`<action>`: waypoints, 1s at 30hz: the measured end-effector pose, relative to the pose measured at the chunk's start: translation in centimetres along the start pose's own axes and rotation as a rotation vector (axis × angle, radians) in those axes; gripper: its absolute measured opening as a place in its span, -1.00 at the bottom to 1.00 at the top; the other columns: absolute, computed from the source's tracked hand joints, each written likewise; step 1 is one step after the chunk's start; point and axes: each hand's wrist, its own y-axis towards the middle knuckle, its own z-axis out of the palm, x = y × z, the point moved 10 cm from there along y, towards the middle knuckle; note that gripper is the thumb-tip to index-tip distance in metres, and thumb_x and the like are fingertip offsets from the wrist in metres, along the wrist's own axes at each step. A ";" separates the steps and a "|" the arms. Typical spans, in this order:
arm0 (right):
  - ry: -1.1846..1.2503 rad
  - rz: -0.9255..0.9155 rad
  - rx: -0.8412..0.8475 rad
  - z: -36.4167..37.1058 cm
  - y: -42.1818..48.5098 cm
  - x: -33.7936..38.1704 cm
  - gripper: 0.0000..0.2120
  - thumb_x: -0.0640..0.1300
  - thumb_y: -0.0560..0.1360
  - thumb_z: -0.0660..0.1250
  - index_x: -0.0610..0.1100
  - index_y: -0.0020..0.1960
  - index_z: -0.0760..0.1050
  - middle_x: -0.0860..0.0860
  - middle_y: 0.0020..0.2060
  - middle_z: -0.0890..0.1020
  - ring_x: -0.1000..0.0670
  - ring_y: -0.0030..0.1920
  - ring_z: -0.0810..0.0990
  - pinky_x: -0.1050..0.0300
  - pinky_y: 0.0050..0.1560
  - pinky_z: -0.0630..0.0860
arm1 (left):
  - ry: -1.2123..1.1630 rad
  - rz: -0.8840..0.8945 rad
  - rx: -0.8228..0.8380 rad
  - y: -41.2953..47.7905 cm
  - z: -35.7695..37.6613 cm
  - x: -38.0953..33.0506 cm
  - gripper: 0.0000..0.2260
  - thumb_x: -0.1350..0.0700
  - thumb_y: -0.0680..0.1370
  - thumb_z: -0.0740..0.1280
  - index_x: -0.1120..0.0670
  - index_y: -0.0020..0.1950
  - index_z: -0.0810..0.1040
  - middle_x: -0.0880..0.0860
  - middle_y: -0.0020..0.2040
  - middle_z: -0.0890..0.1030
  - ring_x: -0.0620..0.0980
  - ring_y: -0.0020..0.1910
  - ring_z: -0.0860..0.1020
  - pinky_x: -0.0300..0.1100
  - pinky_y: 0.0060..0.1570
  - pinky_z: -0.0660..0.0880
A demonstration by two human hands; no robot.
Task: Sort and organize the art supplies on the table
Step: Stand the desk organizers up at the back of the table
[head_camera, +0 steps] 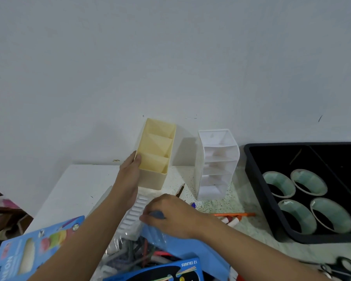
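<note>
Hands: one on yellow organizer (156,155), one pinching.
Left hand (128,179) grips its left wall; it stands on the tabletop (79,183) beside a white organizer (217,165). Right hand (174,216) pinches a blurred dark-blue piece (156,214).

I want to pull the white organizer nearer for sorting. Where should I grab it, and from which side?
Probably pinch the left long wall of the white organizer, thumb inside an open compartment, fingers outside, coming from its left. That wall faces the gap beside the yellow organizer, which the left hand grips by its left wall; the black tray crowds its right side.
</note>
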 end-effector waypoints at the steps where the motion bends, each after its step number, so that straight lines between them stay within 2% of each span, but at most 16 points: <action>1: -0.014 -0.003 0.003 0.2 -0.1 0.1 -0.62 0.13 0.65 0.20 -0.14 0.02 0.63 -0.03 -0.09 0.65 0.00 -0.05 0.57 -0.06 0.06 0.52 | 0.014 0.008 0.015 0.2 0.3 0.1 -0.76 0.06 0.73 0.09 -0.11 0.12 0.55 -0.14 0.12 0.61 -0.18 0.12 0.56 -0.24 0.05 0.46; 3: -0.058 -0.018 0.000 0.4 -0.2 0.5 -0.60 0.14 0.64 0.18 -0.14 -0.01 0.62 -0.04 -0.11 0.64 -0.02 -0.06 0.55 -0.06 0.04 0.51 | 0.066 0.013 0.031 0.3 0.9 0.4 -0.76 0.03 0.73 0.08 -0.16 0.08 0.54 -0.13 0.16 0.58 -0.18 0.16 0.53 -0.22 0.15 0.42; 5: -0.080 -0.037 -0.011 0.5 -0.2 0.8 -0.60 0.16 0.63 0.16 -0.13 -0.03 0.61 -0.02 -0.13 0.63 0.00 -0.09 0.54 -0.07 0.00 0.52 | 0.119 -0.012 0.031 0.6 0.9 1.9 -0.76 -0.09 0.69 0.12 -0.16 0.29 0.51 -0.11 0.35 0.47 -0.13 0.32 0.45 -0.10 0.37 0.35; 6: -0.074 -0.041 -0.014 0.4 -0.3 0.9 -0.62 0.15 0.63 0.17 -0.11 -0.02 0.61 0.00 -0.13 0.64 0.01 -0.09 0.53 -0.08 0.00 0.52 | 0.182 -0.023 0.034 0.6 1.0 2.6 -0.65 -0.15 0.68 0.13 -0.17 0.46 0.39 -0.12 0.43 0.35 -0.12 0.38 0.37 -0.07 0.44 0.26; 8: -0.044 -0.039 -0.022 0.2 -0.5 0.8 -0.67 0.12 0.63 0.21 -0.09 0.00 0.62 0.02 -0.12 0.63 0.02 -0.07 0.52 -0.08 0.00 0.52 | 0.351 -0.044 0.059 0.1 1.6 3.5 -0.53 -0.14 0.69 0.08 -0.14 0.60 0.14 -0.07 0.45 0.19 -0.12 0.31 0.28 -0.17 0.38 0.20; 10: -0.031 -0.045 -0.033 0.1 -0.7 0.6 -0.68 0.10 0.62 0.21 -0.11 -0.03 0.61 0.00 -0.13 0.62 -0.01 -0.06 0.52 -0.09 0.00 0.52 | 0.454 -0.025 0.098 -0.4 2.2 3.8 -0.51 -0.09 0.71 0.05 -0.08 0.63 0.03 0.00 0.48 0.16 -0.12 0.25 0.27 -0.24 0.29 0.16; 12: -0.032 -0.059 -0.047 0.0 -0.8 0.5 -0.68 0.07 0.62 0.21 -0.15 -0.06 0.58 -0.04 -0.14 0.61 -0.05 -0.06 0.53 -0.11 0.00 0.51 | 0.483 -0.017 0.103 -0.3 2.2 3.7 -0.50 -0.05 0.71 0.05 -0.05 0.64 0.01 0.03 0.51 0.15 -0.10 0.28 0.28 -0.26 0.30 0.14; 15: -0.002 -0.067 -0.045 0.1 -0.7 0.2 -0.75 -0.01 0.62 0.25 -0.16 -0.02 0.60 -0.03 -0.10 0.62 -0.03 -0.01 0.52 -0.09 0.05 0.50 | 0.517 -0.083 0.099 0.1 1.8 4.1 -0.48 -0.13 0.71 0.00 -0.04 0.64 -0.03 0.05 0.58 0.10 0.03 0.48 0.24 -0.13 0.45 0.10; 18: 0.059 -0.073 -0.048 0.0 -0.8 0.4 -0.79 -0.04 0.62 0.28 -0.14 0.03 0.63 -0.01 -0.03 0.65 0.02 0.08 0.52 -0.04 0.14 0.49 | 0.682 -0.098 0.148 0.0 2.1 4.9 -0.38 -0.26 0.66 -0.10 0.02 0.64 -0.08 0.11 0.61 0.10 0.10 0.57 0.14 0.01 0.51 0.03; 20: 0.092 -0.073 -0.049 -0.1 -0.9 0.5 -0.79 -0.06 0.62 0.29 -0.16 0.04 0.64 -0.01 0.00 0.65 0.04 0.11 0.51 -0.02 0.17 0.48 | 0.816 -0.093 0.185 0.3 2.1 5.6 -0.34 -0.29 0.65 -0.12 0.05 0.64 -0.05 0.13 0.60 0.15 0.12 0.57 0.14 0.08 0.54 0.03; 22: 0.102 -0.074 -0.051 -0.1 -1.0 0.5 -0.79 -0.06 0.62 0.30 -0.17 0.04 0.64 -0.02 0.00 0.65 0.04 0.10 0.52 0.00 0.17 0.48 | 0.856 -0.095 0.228 0.2 2.3 5.7 -0.37 -0.27 0.66 -0.08 0.06 0.62 0.08 0.12 0.57 0.25 0.12 0.54 0.22 0.06 0.51 0.11; 23: 0.104 -0.076 -0.054 -0.2 -1.0 0.6 -0.79 -0.06 0.62 0.30 -0.17 0.04 0.64 -0.02 -0.01 0.65 0.03 0.09 0.52 0.00 0.16 0.48 | 0.853 -0.084 0.251 0.1 2.3 5.5 -0.41 -0.27 0.66 -0.07 0.06 0.57 0.23 0.10 0.51 0.36 0.12 0.50 0.30 0.04 0.47 0.18; 25: 0.100 -0.084 -0.068 -0.3 -1.1 0.7 -0.78 -0.05 0.63 0.29 -0.17 0.03 0.63 -0.03 -0.02 0.65 0.01 0.08 0.53 0.01 0.16 0.47 | 0.880 -0.040 0.288 0.0 2.3 4.8 -0.42 -0.35 0.61 -0.05 0.02 0.31 0.46 0.00 0.30 0.54 0.09 0.34 0.47 0.04 0.39 0.31; 27: 0.092 -0.087 -0.075 -0.3 -1.2 0.7 -0.77 -0.04 0.63 0.29 -0.16 0.04 0.63 -0.03 -0.02 0.65 0.02 0.08 0.53 0.03 0.17 0.46 | 0.950 0.028 0.301 0.3 1.8 4.2 -0.34 -0.41 0.50 -0.06 0.02 0.25 0.51 -0.04 0.19 0.61 0.04 0.20 0.55 0.11 0.32 0.39; 30: 0.071 -0.082 -0.077 0.0 -1.3 0.5 -0.77 -0.03 0.64 0.27 -0.15 0.05 0.63 0.01 -0.01 0.65 0.03 0.10 0.52 0.04 0.20 0.46 | 1.089 0.096 0.244 0.3 1.2 3.3 -0.52 -0.25 0.59 -0.02 0.04 0.14 0.52 -0.03 0.02 0.62 0.04 0.05 0.56 0.12 0.22 0.42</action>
